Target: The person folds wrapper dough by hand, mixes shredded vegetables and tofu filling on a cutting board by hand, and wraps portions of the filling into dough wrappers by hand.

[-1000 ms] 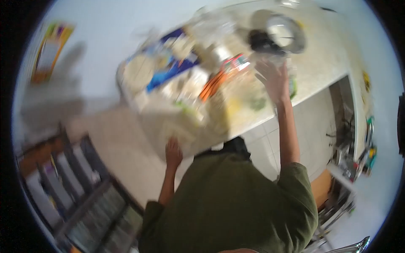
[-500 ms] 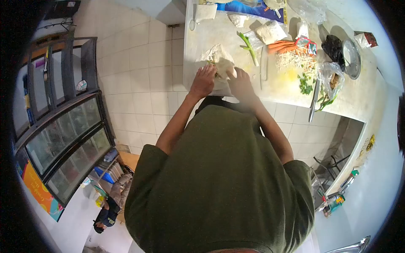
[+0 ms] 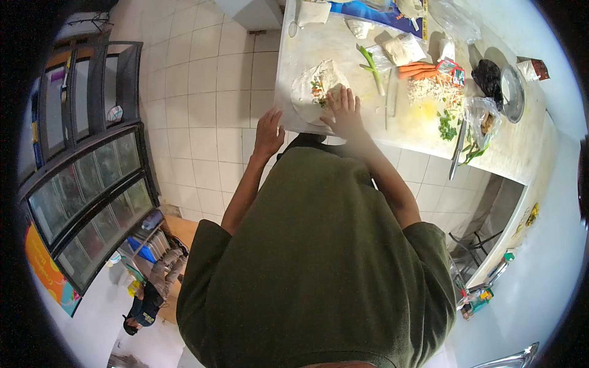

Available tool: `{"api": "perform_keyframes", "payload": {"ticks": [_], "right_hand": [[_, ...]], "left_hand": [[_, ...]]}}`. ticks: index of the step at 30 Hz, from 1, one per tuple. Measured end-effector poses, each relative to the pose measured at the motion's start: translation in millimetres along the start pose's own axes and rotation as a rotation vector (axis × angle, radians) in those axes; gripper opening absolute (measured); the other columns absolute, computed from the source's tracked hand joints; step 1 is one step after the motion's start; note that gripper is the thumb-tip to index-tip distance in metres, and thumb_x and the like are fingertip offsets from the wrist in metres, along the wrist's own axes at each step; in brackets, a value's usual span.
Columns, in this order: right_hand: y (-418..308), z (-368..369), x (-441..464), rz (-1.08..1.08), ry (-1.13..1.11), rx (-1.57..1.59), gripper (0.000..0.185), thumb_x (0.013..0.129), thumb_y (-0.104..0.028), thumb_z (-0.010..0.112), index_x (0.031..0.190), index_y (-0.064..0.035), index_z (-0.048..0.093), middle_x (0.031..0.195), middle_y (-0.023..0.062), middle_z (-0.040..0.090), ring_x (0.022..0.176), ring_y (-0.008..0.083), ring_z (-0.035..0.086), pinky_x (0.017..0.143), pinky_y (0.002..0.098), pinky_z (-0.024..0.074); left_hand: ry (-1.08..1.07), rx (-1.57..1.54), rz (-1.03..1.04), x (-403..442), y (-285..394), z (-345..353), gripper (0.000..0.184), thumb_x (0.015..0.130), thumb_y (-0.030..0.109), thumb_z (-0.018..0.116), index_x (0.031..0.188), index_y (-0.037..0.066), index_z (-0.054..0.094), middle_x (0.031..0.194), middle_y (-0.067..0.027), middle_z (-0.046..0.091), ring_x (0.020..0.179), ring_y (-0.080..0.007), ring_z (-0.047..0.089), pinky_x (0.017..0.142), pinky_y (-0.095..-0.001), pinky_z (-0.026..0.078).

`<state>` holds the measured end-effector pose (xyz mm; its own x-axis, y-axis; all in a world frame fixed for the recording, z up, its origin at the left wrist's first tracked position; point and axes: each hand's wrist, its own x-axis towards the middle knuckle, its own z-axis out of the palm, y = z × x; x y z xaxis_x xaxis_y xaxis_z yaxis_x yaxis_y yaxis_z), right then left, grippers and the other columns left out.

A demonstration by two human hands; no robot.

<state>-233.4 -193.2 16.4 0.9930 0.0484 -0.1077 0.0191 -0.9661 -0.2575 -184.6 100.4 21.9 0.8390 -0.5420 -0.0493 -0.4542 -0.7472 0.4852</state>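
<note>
A thin, pale round wrapper (image 3: pixel 305 92) lies on the white table (image 3: pixel 362 113) near its front left corner. Chopped orange and green vegetable filling (image 3: pixel 318 92) sits in a strip on it. My right hand (image 3: pixel 345 115) rests at the wrapper's right side, fingers spread and nothing held in them. Just off the table's left corner, my left hand (image 3: pixel 269 134) hangs with its fingers apart, holding nothing. To the right of the wrapper is a green leek stalk (image 3: pixel 372 69).
Carrots (image 3: pixel 418 70), a shredded pale vegetable heap (image 3: pixel 429 92) and chopped greens (image 3: pixel 446 126) lie to the right. A knife (image 3: pixel 458 150) overhangs the front edge beside a plastic bag (image 3: pixel 481 115). A metal lid-like disc (image 3: pixel 512 92) stands farther right. A person (image 3: pixel 147 294) is at lower left.
My left hand has left the wrapper and moved left past the table corner. My right hand has opened out flat, and the filling shows uncovered. The view has shifted slightly.
</note>
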Motion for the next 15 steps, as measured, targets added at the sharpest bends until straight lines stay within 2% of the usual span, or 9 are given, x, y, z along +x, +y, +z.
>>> {"api": "perform_keyframes", "payload": {"ticks": [2, 5, 11, 15], "right_hand": [[-0.3, -0.3, -0.2, -0.017, 0.056, 0.010, 0.088, 0.093, -0.065, 0.056, 0.160, -0.0143, 0.031, 0.162, 0.0339, 0.020, 0.150, 0.0500, 0.022, 0.117, 0.0665, 0.0219], [1.0, -1.7, 0.7, -0.010, 0.008, -0.069, 0.090, 0.092, -0.065, 0.058, 0.161, -0.0147, 0.029, 0.162, 0.0335, 0.021, 0.149, 0.0498, 0.024, 0.116, 0.0662, 0.0241], [3.7, -2.6, 3.0, -0.049, -0.005, -0.097, 0.093, 0.093, -0.065, 0.057, 0.163, -0.0167, 0.021, 0.162, 0.0329, 0.020, 0.149, 0.0491, 0.025, 0.117, 0.0650, 0.0244], [3.1, -17.9, 0.7, -0.051, 0.002, 0.076, 0.085, 0.097, -0.060, 0.054, 0.162, -0.0144, 0.023, 0.162, 0.0338, 0.021, 0.148, 0.0487, 0.026, 0.119, 0.0617, 0.0238]], "left_hand": [[0.000, -0.009, -0.025, -5.6, -1.8, 3.4, 0.051, 0.088, 0.012, 0.064, 0.137, -0.001, 0.054, 0.145, -0.0221, 0.051, 0.137, -0.0394, 0.046, 0.116, -0.0507, 0.034], [-0.004, -0.026, -0.041, -2.8, 0.2, 3.5, 0.052, 0.088, 0.012, 0.065, 0.137, -0.001, 0.054, 0.143, -0.0220, 0.052, 0.134, -0.0392, 0.048, 0.114, -0.0508, 0.036], [0.053, -0.080, -0.034, 18.3, 7.4, 6.1, 0.050, 0.087, 0.012, 0.065, 0.135, 0.001, 0.055, 0.135, -0.0221, 0.057, 0.127, -0.0390, 0.053, 0.109, -0.0498, 0.042], [0.045, -0.146, -0.151, 35.7, 8.1, 13.7, 0.047, 0.088, 0.013, 0.068, 0.131, -0.001, 0.056, 0.124, -0.0231, 0.061, 0.115, -0.0373, 0.060, 0.101, -0.0465, 0.048]]}}
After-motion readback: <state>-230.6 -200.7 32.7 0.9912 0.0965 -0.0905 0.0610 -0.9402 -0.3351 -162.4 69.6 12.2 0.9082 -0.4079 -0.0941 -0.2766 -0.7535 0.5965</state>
